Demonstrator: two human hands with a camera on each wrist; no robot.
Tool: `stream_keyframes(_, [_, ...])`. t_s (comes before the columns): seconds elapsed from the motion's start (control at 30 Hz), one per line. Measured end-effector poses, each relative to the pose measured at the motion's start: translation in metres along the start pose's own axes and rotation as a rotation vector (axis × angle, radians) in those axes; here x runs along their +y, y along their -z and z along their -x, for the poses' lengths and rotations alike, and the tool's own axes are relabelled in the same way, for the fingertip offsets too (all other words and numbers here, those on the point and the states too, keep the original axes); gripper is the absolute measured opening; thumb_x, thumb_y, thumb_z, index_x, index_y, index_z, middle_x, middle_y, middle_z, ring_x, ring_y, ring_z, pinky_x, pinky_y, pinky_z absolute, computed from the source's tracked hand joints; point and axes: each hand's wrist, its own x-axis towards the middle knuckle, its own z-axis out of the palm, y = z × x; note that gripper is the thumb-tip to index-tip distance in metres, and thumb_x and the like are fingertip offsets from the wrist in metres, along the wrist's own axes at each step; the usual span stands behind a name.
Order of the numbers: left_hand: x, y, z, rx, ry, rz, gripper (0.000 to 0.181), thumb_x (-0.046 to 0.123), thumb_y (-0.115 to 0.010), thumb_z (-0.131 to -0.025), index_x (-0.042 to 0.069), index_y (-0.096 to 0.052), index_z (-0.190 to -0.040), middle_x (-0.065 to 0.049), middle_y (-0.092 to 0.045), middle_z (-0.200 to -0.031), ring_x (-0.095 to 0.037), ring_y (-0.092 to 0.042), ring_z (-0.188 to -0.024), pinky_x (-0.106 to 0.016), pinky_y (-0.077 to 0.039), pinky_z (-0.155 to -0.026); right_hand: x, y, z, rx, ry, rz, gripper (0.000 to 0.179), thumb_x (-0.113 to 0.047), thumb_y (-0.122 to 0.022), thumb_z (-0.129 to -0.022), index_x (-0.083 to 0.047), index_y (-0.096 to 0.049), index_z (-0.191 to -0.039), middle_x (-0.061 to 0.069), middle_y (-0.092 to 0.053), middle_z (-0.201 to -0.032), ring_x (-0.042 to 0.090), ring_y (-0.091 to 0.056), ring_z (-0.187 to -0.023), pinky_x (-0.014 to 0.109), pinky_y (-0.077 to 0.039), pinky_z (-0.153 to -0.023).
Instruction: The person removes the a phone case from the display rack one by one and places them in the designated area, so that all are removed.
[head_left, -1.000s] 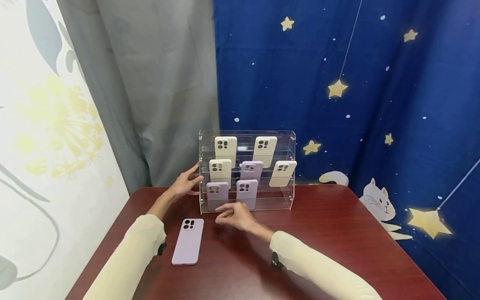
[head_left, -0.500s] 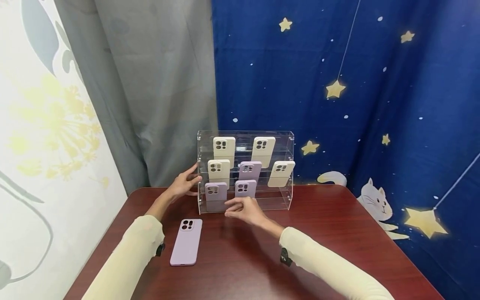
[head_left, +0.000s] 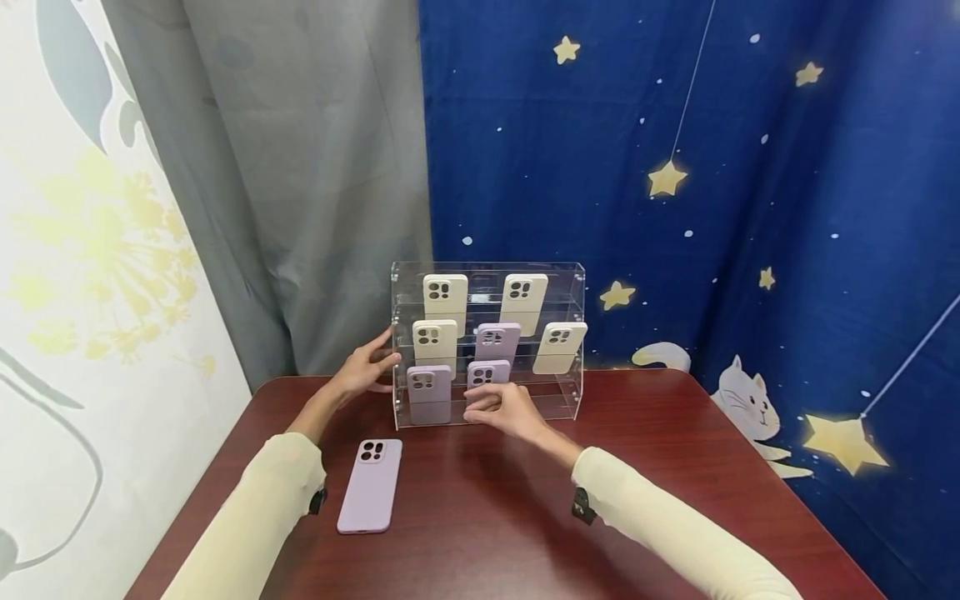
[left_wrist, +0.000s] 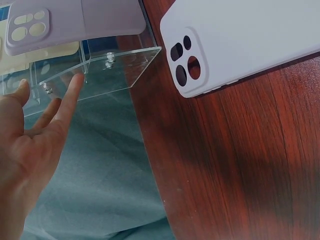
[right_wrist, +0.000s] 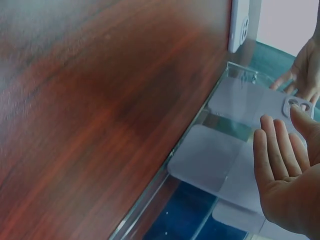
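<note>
A clear acrylic tiered rack (head_left: 555, 408) stands on the table, holding phone cases. My left hand (head_left: 363, 368) is at its left side panel, fingers straight, with a fingertip against the acrylic in the left wrist view. My right hand (head_left: 512, 410) is before the bottom tier, its fingers straight and thumb apart in the right wrist view, gripping nothing. Behind it leans a purple phone case (head_left: 489, 372), whose lower part it hides in the head view. Left of that is another purple case (head_left: 430, 396). One more purple case (head_left: 369, 487) lies flat on the table.
Upper tiers hold a purple case (head_left: 498, 339) and several cream cases (head_left: 561, 348). The dark red table (head_left: 465, 533) extends in front of the rack. A grey curtain (head_left: 322, 167) and a blue starry curtain (head_left: 525, 192) hang behind it.
My right hand has moved right along the rack's front, from near the bottom left case to the other bottom case. My left hand stays at the side panel. The head view has shifted slightly.
</note>
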Motion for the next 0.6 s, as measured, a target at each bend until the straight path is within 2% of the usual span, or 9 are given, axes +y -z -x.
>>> stream_keyframes(0.13, [0.0, -0.001, 0.001, 0.0, 0.0, 0.0, 0.072, 0.014, -0.053, -0.11, 0.027, -0.012, -0.168, -0.036, -0.033, -0.159, -0.052, -0.052, -0.132, -0.056, -0.062, -0.09, 0.001, 0.008, 0.0, 0.016, -0.001, 0.011, 0.034, -0.018, -0.087, -0.087, -0.012, -0.079, -0.12, -0.002, -0.08, -0.092, 0.008, -0.077, -0.084, 0.023, -0.064, -0.079])
stream_keyframes(0.3, [0.0, 0.0, 0.001, 0.007, 0.018, 0.006, 0.072, 0.016, -0.054, -0.11, 0.029, -0.013, -0.168, -0.035, -0.033, -0.159, -0.051, -0.053, -0.132, -0.06, -0.059, -0.093, 0.005, 0.017, 0.001, 0.028, -0.002, 0.011, 0.037, -0.017, -0.086, -0.088, -0.008, -0.077, -0.123, -0.001, -0.08, -0.093, 0.01, -0.077, -0.085, 0.021, -0.063, -0.074])
stream_keyframes(0.6, [0.0, 0.001, 0.0, -0.003, 0.006, 0.002, 0.072, 0.017, -0.053, -0.111, 0.029, -0.012, -0.168, -0.035, -0.033, -0.16, -0.051, -0.053, -0.132, -0.06, -0.058, -0.094, 0.012, 0.032, 0.001, 0.105, 0.023, -0.013, 0.034, -0.015, -0.087, -0.086, -0.006, -0.078, -0.118, 0.002, -0.08, -0.093, 0.015, -0.078, -0.083, 0.021, -0.063, -0.069])
